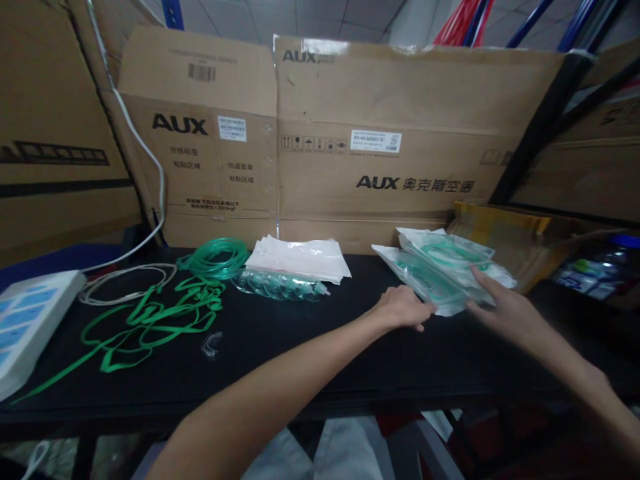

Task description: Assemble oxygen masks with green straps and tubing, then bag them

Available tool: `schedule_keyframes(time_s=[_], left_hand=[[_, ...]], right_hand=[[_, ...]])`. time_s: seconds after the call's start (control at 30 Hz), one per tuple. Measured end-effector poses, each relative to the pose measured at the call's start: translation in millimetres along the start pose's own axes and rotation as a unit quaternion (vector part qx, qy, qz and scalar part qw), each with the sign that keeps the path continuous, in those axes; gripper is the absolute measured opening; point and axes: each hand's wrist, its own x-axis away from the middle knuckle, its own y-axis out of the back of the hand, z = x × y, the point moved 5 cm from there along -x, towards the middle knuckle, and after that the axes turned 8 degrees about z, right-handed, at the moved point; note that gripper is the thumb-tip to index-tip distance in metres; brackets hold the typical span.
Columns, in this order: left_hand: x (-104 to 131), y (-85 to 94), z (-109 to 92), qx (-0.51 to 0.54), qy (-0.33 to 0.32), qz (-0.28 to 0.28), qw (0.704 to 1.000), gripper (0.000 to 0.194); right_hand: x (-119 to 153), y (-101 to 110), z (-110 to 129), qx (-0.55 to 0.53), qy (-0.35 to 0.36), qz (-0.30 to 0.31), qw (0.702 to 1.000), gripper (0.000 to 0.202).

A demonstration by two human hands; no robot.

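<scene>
Several clear packs with pale green tubing lie in a small pile on the right side of the black table. My left hand [406, 308] has its fingers closed at the near corner of the front pack [434, 283]. Over the right side of the pile is my right hand [493, 297], slightly blurred, thumb and forefinger apart and touching the plastic. Another pack [450, 250] rests behind, partly under that hand. Left of the hands sits a stack of white paper-backed pouches [300, 259], with a row of clear green-tinted masks [283, 287] in front of it.
A coil of green tubing [215, 259], tangled green elastic strap [165, 320] and thin clear strips [211, 345] lie further left. A white box-like case [35, 327] with a cable stands at the left edge. Cardboard [320, 173] walls the back; a blue-capped jar [593, 270] is at right.
</scene>
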Motion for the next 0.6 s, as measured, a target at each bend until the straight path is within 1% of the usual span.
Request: schedule_keyframes(time_s=[0.03, 0.07, 0.1, 0.17, 0.27, 0.33, 0.4, 0.5, 0.6], left_hand=[[-11, -2.2, 0, 0.01, 0.012, -0.001, 1.0, 0.038], [-22, -4.3, -1, 0.019, 0.024, -0.003, 1.0, 0.039], [-31, -6.0, -2, 0.023, 0.035, -0.007, 0.999, 0.039], [-46, -7.9, -3, 0.024, 0.053, -0.018, 0.998, 0.037], [-56, -4.3, -4, 0.006, 0.06, -0.045, 0.997, 0.033], [-53, 3.3, -3, -0.016, 0.053, -0.076, 0.996, 0.036], [-44, 14.3, 1, -0.041, 0.044, -0.11, 0.992, 0.041], [-29, 33.5, 12, -0.077, 0.037, -0.154, 0.984, 0.045], [-19, 49.4, 25, -0.104, 0.04, -0.186, 0.976, 0.043]], right_hand=[[-1, -4, -2, 0.055, 0.031, 0.022, 0.998, 0.061], [-3, -9, -4, 0.096, 0.047, 0.041, 0.993, 0.06], [-4, -12, -8, 0.119, 0.049, 0.056, 0.99, 0.056], [-4, -16, -14, 0.15, 0.038, 0.066, 0.986, 0.046], [-2, -18, -14, 0.159, 0.026, 0.071, 0.984, 0.043], [2, -18, -8, 0.156, 0.021, 0.065, 0.985, 0.044], [6, -20, 1, 0.146, 0.021, 0.057, 0.987, 0.043], [11, -24, 18, 0.099, 0.023, 0.053, 0.993, 0.042], [12, -26, 31, 0.055, 0.018, 0.053, 0.997, 0.039]])
